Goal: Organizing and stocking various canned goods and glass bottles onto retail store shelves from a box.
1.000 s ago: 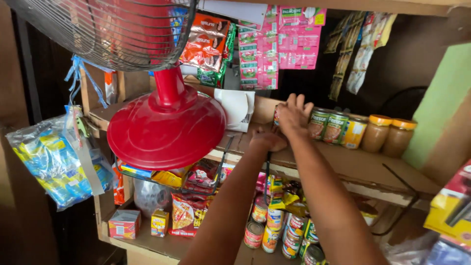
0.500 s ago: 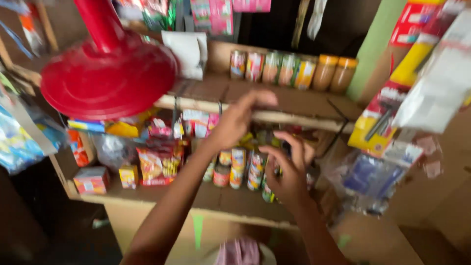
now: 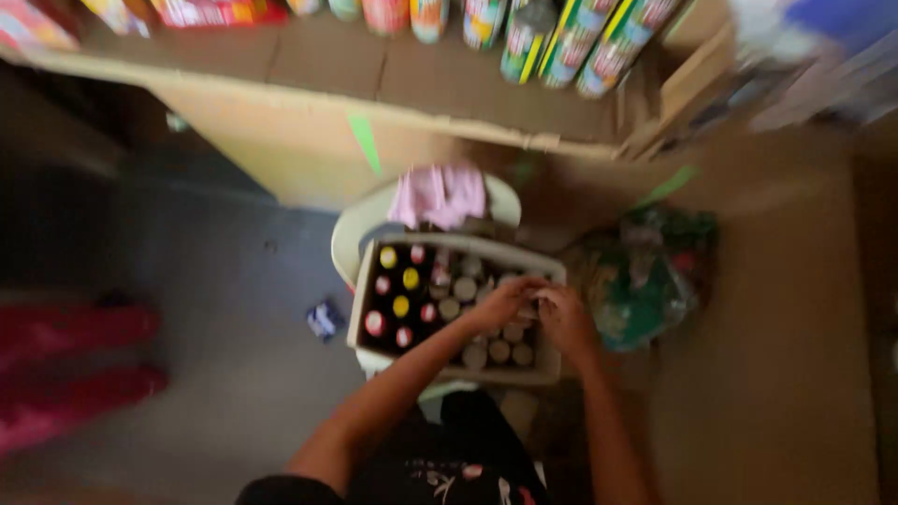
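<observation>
Reaching into a box (image 3: pixel 363 309) of small bottles (image 3: pixel 465 289)

Left hand (image 3: pixel 503 301) and right hand (image 3: pixel 564 316) sit together over the grey-capped ones, fingers curled down among the caps; too blurry to tell if they're actually gripping one.

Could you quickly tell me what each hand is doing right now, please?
Left hand: down in the box among the small capped bottles; grip cannot be told, too blurred.
Right hand: at the same spot, fingers curled; whether it holds anything cannot be told.

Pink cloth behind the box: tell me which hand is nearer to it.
Left. The left hand reaches into the box just below the pink cloth; the right hand sits beside it, slightly lower and further right.
</observation>
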